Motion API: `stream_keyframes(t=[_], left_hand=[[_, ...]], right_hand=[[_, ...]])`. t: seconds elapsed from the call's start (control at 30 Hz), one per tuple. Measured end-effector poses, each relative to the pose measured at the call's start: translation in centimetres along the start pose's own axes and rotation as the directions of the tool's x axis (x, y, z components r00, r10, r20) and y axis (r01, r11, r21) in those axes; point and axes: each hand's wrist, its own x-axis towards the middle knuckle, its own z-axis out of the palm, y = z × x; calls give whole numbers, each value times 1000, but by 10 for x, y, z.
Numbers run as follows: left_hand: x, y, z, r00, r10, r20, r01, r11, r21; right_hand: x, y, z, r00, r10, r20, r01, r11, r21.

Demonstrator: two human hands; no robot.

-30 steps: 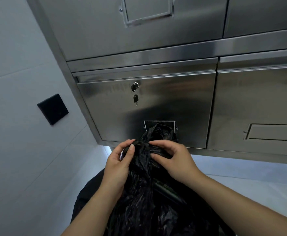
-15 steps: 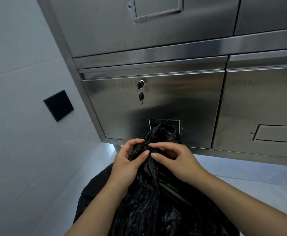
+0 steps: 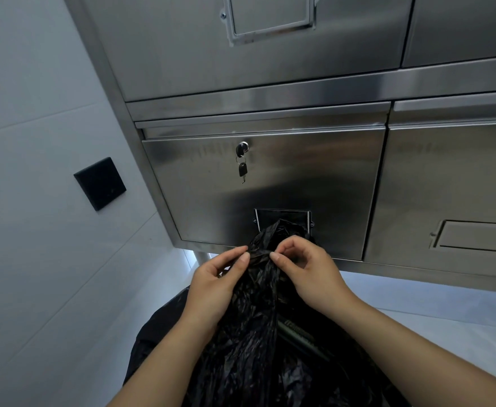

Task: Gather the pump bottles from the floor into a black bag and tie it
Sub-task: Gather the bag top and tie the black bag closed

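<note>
A crumpled black plastic bag (image 3: 258, 333) stands low in the middle of the view, its top gathered into a bunched neck that rises in front of a brushed stainless-steel cabinet (image 3: 285, 177). Both hands work at that neck. The left hand (image 3: 211, 284) comes in from the left side and pinches a fold of the plastic between thumb and fingertips, the fingers fairly straight and pressed against the film. The right hand (image 3: 308, 274) meets it from the other side – thumb and forefinger nip the plastic just beside the left fingertips, and the remaining fingers curl loosely above the palm. The tips of the two hands are nearly touching. What the bag holds is hidden by the dark film.

Behind the neck, a small dark rectangular slot (image 3: 282, 215) is cut into the cabinet door. Higher on the same door a small black-headed key (image 3: 242, 170) hangs from a round lock (image 3: 242, 148). To the left, a black square wall plate (image 3: 100, 183) sits on the pale tiled wall (image 3: 35, 259).
</note>
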Motion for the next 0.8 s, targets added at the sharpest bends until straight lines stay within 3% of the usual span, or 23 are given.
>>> stream_keyframes(t=[0.27,0.5,0.8], left_hand=[[-3,-3,0,998,-53,-42,51,998,-27],[-6,-4,0,999,4,41,-5,999,40],[-3,-3,-2,996,35,-76,-28,995,98]], right_hand=[[0,2,-3,999,31,44,-35,994,100],[-2,0,-8,954,-28,299,13,999,50],[1,0,-13,999,8,44,-7,1000,-26]])
